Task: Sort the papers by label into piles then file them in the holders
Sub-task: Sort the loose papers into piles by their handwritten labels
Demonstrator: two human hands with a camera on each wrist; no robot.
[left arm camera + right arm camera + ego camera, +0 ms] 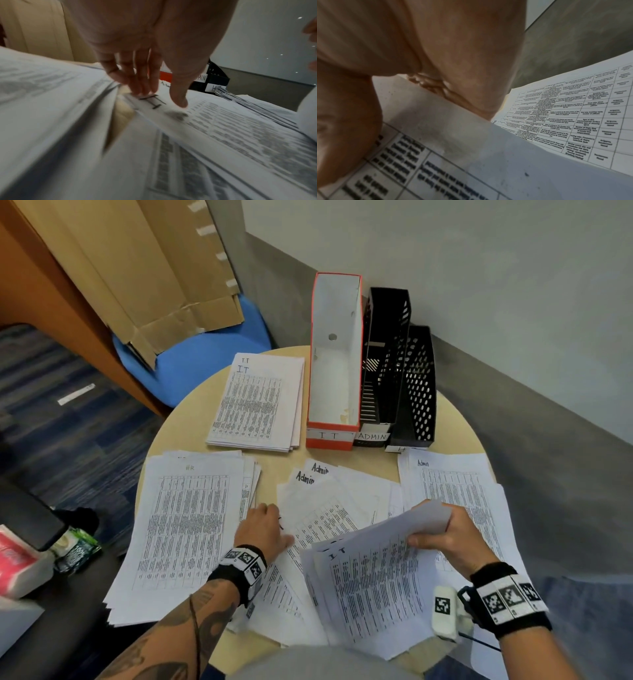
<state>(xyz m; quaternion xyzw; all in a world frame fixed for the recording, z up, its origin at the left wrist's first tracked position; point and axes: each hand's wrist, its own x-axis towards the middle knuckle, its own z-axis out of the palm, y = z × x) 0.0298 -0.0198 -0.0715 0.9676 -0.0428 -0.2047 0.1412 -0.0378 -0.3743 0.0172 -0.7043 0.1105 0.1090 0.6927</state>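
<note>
The step in hand looked to be sorting, with the unsorted heap at the table's 6 o'clock edge not yet through: the right hand pinched a lifted sheaf, thumb on top and fingers curled beneath its far edge, its top sheet marked IT, while the left hand lay open, straight fingertips pressing a loose sheet near a handwritten mark that might have read IT, though blur made that unsure. To do it well, the left hand should pin the heap flat so only one sheet slid free, and each label should be read before a sheet travelled; IT sheets belonged on the IT pile at 11 o'clock, beside the orange IT holder at 12. The HR pile sat at 9 o'clock, an Admin pile at 3, and two Admin sheets lay loose at the centre, needing to join it. The papers were thin white printed tables, fanned and overlapping, likely to drag neighbours along. The black holders, labelled ADMIN and partly hidden HR, held no visible papers
</note>
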